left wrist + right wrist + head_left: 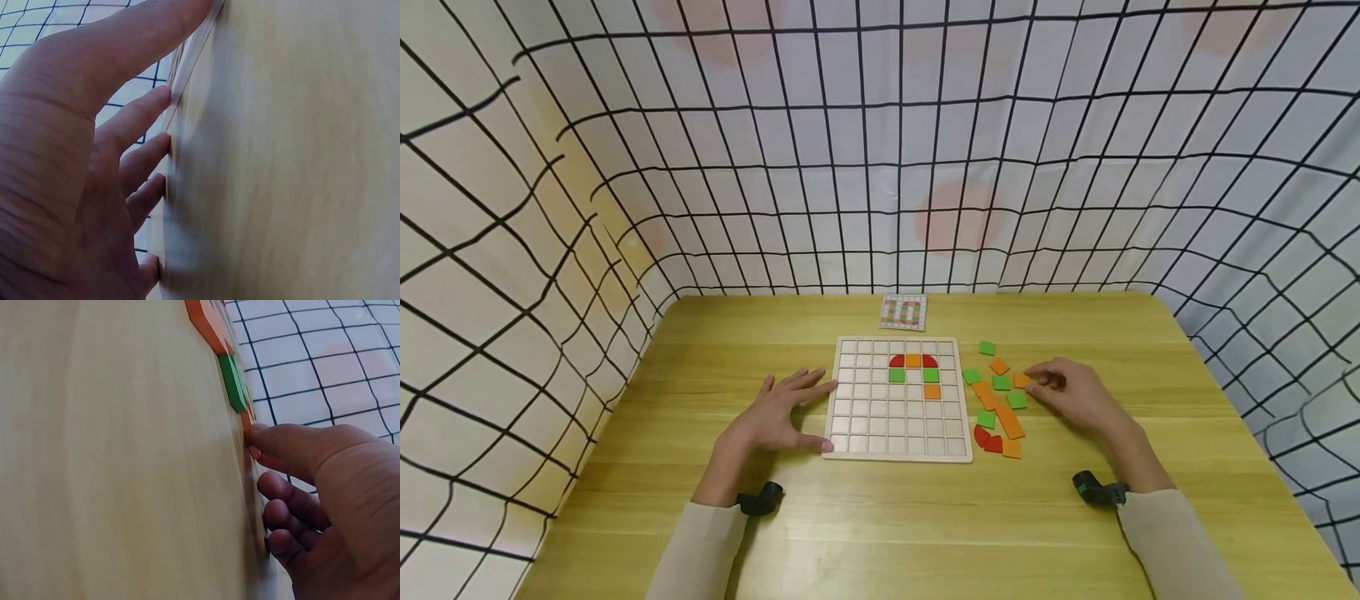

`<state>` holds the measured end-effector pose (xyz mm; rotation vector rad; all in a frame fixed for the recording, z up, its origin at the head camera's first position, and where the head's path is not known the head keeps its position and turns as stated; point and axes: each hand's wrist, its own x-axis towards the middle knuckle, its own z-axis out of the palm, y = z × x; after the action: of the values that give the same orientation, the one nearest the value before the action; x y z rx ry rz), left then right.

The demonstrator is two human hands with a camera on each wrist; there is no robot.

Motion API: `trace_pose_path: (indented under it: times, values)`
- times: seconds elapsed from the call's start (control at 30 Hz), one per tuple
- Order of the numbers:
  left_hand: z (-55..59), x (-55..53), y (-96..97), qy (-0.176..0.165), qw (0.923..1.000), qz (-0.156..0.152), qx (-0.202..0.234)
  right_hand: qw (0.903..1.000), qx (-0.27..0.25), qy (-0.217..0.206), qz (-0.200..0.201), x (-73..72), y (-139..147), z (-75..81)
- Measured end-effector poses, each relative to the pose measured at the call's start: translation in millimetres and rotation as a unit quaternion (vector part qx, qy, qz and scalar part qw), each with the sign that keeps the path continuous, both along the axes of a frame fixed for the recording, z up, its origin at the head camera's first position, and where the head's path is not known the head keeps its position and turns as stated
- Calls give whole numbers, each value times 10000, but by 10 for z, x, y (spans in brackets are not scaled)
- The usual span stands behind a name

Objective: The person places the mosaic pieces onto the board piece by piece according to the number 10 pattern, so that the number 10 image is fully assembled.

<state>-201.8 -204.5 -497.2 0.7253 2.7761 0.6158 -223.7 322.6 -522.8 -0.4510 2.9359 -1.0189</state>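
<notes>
A pale wooden grid board (898, 457) lies flat in front of me. My left hand (772, 414) is spread at its left side, with thumb and index fingertip at the rim. Red quarter-round tiles, orange squares and green squares form an arch shape in the board's upper cells. To the right of the board, my right hand (1074, 395) pinches an orange square tile (1021, 381) between thumb and index finger, at the outer side of the loose tiles. The right wrist view shows the thumb (284, 439) against that orange piece, low at the tabletop, beside a green tile (232, 382).
Loose tiles lie right of the board: green squares (1017, 401), orange pieces (1009, 422) and red quarter-rounds (981, 436). A small pattern card (903, 312) lies behind the board. The wooden table (880, 525) ends at a white curtain (790, 192) with a black grid.
</notes>
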Motion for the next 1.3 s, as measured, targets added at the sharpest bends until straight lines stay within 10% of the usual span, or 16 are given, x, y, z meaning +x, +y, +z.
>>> trace_pose_path:
  times: [1.3]
  values:
    - [12,4,13,9,10000,27,42,9992,-389,-8,-89,-22,-348,155]
